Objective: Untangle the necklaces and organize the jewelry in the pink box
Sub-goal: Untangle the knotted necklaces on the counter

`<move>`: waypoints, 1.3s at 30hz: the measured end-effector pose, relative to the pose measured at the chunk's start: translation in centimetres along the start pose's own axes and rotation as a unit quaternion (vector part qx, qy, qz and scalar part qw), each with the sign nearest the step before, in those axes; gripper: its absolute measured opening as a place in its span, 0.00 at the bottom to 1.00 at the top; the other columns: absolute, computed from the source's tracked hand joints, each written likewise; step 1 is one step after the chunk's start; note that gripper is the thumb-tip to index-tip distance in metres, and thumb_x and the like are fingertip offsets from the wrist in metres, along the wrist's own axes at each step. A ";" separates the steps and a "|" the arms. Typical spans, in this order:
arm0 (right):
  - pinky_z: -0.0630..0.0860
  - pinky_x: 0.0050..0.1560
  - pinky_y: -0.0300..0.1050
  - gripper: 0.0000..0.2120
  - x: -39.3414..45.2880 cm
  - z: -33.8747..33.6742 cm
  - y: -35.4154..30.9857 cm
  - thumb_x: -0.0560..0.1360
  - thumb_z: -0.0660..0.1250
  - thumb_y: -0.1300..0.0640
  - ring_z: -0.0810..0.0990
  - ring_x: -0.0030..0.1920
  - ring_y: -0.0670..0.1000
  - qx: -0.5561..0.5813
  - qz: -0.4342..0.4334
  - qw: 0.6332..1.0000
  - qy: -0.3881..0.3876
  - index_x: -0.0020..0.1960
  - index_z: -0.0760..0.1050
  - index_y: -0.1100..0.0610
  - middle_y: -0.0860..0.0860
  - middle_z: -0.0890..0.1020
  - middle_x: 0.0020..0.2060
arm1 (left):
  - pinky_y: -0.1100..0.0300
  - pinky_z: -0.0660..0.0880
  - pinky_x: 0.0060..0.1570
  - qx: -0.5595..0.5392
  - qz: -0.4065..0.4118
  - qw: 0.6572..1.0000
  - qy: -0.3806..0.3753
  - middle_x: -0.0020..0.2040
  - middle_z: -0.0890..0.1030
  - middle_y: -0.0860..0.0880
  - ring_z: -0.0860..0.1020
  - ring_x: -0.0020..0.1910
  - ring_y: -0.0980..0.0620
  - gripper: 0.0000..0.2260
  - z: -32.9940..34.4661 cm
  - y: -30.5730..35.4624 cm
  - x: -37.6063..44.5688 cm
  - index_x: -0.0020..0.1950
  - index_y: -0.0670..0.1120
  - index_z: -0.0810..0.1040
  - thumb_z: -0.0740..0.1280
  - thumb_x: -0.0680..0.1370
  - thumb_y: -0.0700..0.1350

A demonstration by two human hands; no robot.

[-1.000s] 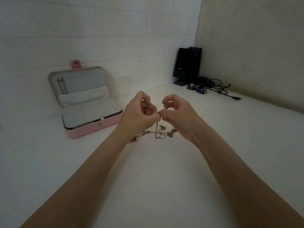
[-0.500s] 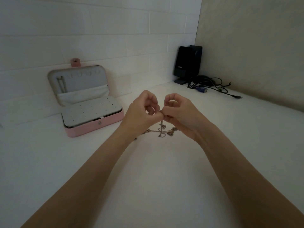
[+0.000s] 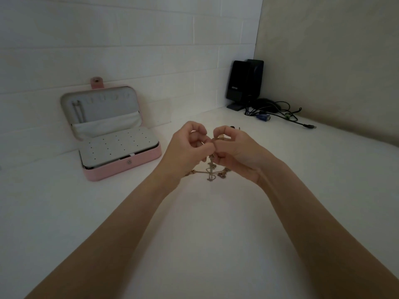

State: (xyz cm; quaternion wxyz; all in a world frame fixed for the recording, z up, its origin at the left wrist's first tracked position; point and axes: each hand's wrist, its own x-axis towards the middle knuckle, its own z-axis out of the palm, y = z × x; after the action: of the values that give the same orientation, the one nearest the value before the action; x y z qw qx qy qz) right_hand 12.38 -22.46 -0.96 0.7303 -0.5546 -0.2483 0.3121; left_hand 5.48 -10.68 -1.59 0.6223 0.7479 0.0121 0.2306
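My left hand (image 3: 187,145) and my right hand (image 3: 235,152) meet above the white table, fingertips together, both pinching the same spot of the tangled gold necklaces (image 3: 210,172). A short stretch of chain hangs from the fingers down to a small heap with charms on the table. The pink box (image 3: 123,165) lies open at the left against the wall, its grey lid upright. A perforated white earring panel covers its base. A thin chain hangs inside the lid (image 3: 78,111) at its left.
A black speaker (image 3: 243,83) stands in the far corner with a bundle of black cables (image 3: 278,111) and a blue plug beside it. A small dark piece of jewelry (image 3: 234,127) lies just beyond my right hand. White brick wall behind.
Both hands have lifted slightly and drawn closer together, pulling the chain up from the heap. The box and speaker stay put.
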 end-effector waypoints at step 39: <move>0.71 0.34 0.38 0.12 0.1 -0.3 0.1 0.71 0.61 0.74 0.70 0.27 0.47 -0.047 0.033 0.998 0.019 0.46 0.67 0.58 0.50 0.74 0.24 | 0.67 0.55 0.27 0.461 0.285 0.839 0.038 0.32 0.65 0.57 0.62 0.33 0.57 0.07 -1.2 -0.7 0.1 0.33 0.49 0.70 0.59 0.64 0.52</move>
State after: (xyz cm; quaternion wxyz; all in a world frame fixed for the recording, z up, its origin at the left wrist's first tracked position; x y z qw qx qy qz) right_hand 12.64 -22.52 -1.16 0.6973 -0.6021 -0.2305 0.3134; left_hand 5.38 -9.39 -2.04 0.1112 0.9094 -0.0732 0.3939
